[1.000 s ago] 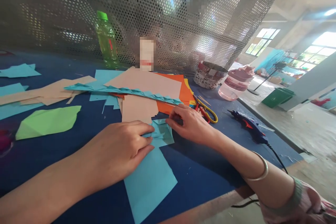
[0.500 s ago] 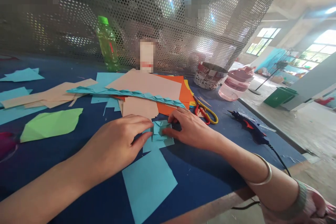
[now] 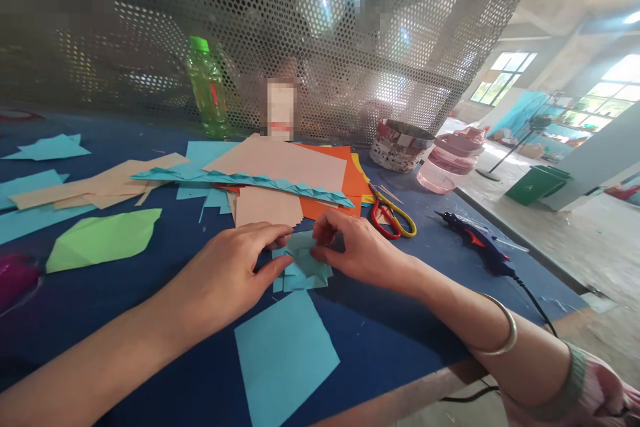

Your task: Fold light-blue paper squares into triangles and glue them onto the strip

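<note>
A small piece of creased light-blue paper (image 3: pixel 306 268) lies on the blue tabletop between my two hands, over other blue paper. My left hand (image 3: pixel 245 257) has its thumb and fingertips at the paper's left edge. From the other side, my right hand (image 3: pixel 357 247) grips the upper right of the paper with thumb and curled fingers. Closer to me lies a flat blue paper square (image 3: pixel 287 357). Beyond my hands, a long folded blue paper strip (image 3: pixel 250 181) rests across a stack of pale pink paper (image 3: pixel 285 163).
Right of the stack lie scissors (image 3: pixel 393 213) with red and yellow handles and a corded glue gun (image 3: pixel 477 243). A paper-covered pot (image 3: pixel 401 147), a pink jug (image 3: pixel 450 160) and a green-capped bottle (image 3: pixel 207 90) stand behind. Green paper (image 3: pixel 105 240) lies left.
The small creased paper now reaches lower, toward me, and looks more opened out. My right fingers have curled and shifted slightly left; my left hand has barely moved.
</note>
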`<state>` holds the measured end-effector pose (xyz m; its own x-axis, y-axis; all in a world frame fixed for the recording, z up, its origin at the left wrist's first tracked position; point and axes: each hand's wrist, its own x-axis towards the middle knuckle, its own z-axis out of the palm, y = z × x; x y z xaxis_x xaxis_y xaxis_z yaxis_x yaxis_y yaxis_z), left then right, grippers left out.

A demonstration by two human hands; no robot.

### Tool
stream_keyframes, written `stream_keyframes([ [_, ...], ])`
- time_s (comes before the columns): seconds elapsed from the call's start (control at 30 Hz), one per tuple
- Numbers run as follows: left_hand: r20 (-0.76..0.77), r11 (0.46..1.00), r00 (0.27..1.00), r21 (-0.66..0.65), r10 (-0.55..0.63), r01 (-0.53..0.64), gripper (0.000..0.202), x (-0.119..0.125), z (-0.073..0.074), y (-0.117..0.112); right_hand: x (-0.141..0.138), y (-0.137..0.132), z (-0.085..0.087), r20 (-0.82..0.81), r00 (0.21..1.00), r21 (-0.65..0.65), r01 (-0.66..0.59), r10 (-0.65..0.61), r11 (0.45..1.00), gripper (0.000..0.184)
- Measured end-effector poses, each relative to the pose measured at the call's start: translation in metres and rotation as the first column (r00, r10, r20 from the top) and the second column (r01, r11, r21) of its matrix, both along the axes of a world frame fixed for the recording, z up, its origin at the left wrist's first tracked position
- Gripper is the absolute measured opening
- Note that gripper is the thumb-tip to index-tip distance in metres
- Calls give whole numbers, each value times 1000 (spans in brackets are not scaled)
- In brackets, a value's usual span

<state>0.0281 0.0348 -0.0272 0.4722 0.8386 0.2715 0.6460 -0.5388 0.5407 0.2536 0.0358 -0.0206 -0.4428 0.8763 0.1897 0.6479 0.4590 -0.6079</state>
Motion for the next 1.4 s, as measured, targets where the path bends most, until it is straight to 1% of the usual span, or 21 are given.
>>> stream_keyframes([
  [0.1, 21, 996, 1000, -82, 21, -19, 38, 2, 1, -2, 0, -1, -2, -122, 991, 9, -61, 62, 998, 21],
  [0.2, 48, 992, 998, -117, 51, -45, 39, 4, 2, -4, -1, -2, -3, -213, 970, 60, -106, 116, 993, 22],
  [0.27, 77, 988, 994, -145, 72, -60, 36, 4, 2, -4, -2, -3, -3, -240, 963, 118, -96, 122, 988, 23],
  [0.37, 113, 977, 990, -203, 83, -58, 23, 2, 4, -2, -3, -2, -1, -271, 956, 226, -52, 114, 973, 20],
  [0.43, 125, 982, 989, -183, 77, -53, 21, 1, 6, -1, -3, -1, 0, -280, 952, 274, -47, 127, 960, 16],
  [0.47, 122, 988, 990, -142, 69, -51, 21, 0, 7, 0, -3, -1, -1, -275, 952, 289, -53, 136, 956, 15],
  [0.53, 98, 999, 994, -6, 40, -40, 16, -1, 7, 1, -3, 0, -2, -242, 958, 311, -76, 156, 948, 14],
  [0.6, 42, 990, 999, 142, 8, -14, 14, -3, 6, 1, -3, 0, -3, -184, 967, 331, -106, 175, 938, 16],
  [0.63, 11, 981, 1000, 192, -5, 3, 15, -4, 5, 1, -3, 0, -4, -152, 971, 339, -123, 183, 933, 16],
  [0.7, -41, 972, 999, 234, -28, 36, 17, -5, 4, 1, -2, -1, -4, -92, 977, 341, -151, 192, 928, 18],
  [0.83, -99, 966, 994, 249, -53, 76, 18, -5, 4, -1, -1, -1, -2, -9, 981, 329, -180, 194, 927, 18],
  [0.9, -123, 966, 990, 242, -66, 95, 20, -5, 4, -2, -1, 0, -2, 45, 976, 321, -216, 214, 922, 19],
  [1.0, -184, 971, 978, 198, -100, 136, 24, -3, 4, -4, 0, 1, -4, 130, 962, 295, -268, 239, 917, 22],
  [1.07, -229, 973, 966, 166, -121, 161, 26, -3, 4, -4, 1, 1, -5, 173, 956, 286, -280, 238, 916, 23],
  [1.17, -262, 976, 958, 148, -120, 162, 28, -4, 2, -4, 1, 0, -4, 230, 946, 279, -289, 228, 916, 22],
  [1.27, -233, 986, 967, 105, -103, 130, 26, -6, 0, -2, 2, -1, -1, 236, 947, 252, -277, 219, 927, 14],
  [1.33, -191, 992, 976, 58, -101, 113, 23, -7, -1, -1, 3, 0, 1, 215, 951, 221, -271, 224, 937, 14],
  [1.4, -141, 996, 986, 18, -87, 90, 27, -6, -1, 1, 4, 2, 2, 178, 955, 191, -271, 238, 943, 8],
])
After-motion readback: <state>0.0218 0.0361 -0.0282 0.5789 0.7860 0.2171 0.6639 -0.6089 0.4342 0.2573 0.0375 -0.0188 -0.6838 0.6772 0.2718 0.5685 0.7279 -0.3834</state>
